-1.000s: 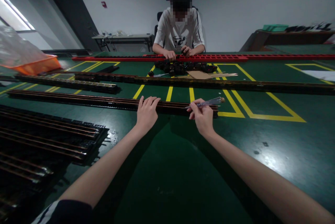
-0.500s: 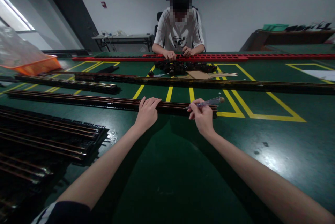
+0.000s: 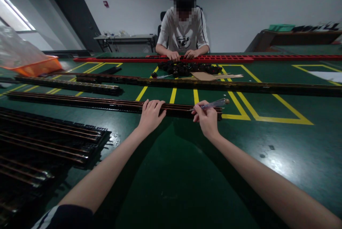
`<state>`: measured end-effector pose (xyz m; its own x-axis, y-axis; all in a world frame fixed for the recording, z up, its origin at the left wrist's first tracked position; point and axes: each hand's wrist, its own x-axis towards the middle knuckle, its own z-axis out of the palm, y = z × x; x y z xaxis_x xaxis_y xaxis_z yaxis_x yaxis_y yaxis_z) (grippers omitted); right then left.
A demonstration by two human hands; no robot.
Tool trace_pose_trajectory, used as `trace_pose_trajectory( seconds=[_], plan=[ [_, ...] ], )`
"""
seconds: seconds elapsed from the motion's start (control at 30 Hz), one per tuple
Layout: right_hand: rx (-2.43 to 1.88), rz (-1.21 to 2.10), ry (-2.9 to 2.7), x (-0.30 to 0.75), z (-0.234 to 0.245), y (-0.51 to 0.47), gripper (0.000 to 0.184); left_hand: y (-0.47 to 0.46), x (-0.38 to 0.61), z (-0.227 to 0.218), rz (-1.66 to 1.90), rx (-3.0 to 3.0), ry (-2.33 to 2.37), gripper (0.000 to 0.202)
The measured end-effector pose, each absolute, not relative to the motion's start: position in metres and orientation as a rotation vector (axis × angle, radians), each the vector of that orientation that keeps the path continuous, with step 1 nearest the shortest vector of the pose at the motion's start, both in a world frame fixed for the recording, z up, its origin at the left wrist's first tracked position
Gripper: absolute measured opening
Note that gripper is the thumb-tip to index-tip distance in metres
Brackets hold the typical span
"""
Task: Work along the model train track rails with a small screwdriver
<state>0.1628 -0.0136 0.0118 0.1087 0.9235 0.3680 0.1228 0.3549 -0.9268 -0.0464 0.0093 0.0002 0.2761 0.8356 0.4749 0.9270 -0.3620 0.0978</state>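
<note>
— How are the hands?
— Left hand (image 3: pixel 151 115) lies palm down, fingers together and stretched forward. Right hand (image 3: pixel 207 118) is curled into a pinch, thumb against fingertips.
— And the arms?
— Both reach forward, nearly straight, converging.

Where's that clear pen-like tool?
Centre of the head view: the tool sits in the right hand over the near rail, right of the left hand.

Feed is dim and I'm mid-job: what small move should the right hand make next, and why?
Probably lower the screwdriver tip onto the rail. The left hand lies over the rail, holding it down. The right hand grips the screwdriver above the rail's top, tip pointing left, near the rail's right end. Whether the tip touches yet is unclear.
</note>
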Motion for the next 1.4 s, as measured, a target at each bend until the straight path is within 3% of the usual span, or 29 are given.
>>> trace_pose_trajectory(
  seconds=[0.43, 1.4],
  plan=[
    [-1.055, 0.773, -1.315, 0.162, 0.0104, -0.0119, 0.015, 0.0068, -0.0401, 0.0017, -0.606, -2.273, -1.626, 0.032],
    [-1.044, 0.795, -1.357, 0.1622, 0.0111, -0.0131, 0.015, 0.0062, -0.0474, 0.0021, -0.809, -2.308, -1.606, 0.043]
  ],
)
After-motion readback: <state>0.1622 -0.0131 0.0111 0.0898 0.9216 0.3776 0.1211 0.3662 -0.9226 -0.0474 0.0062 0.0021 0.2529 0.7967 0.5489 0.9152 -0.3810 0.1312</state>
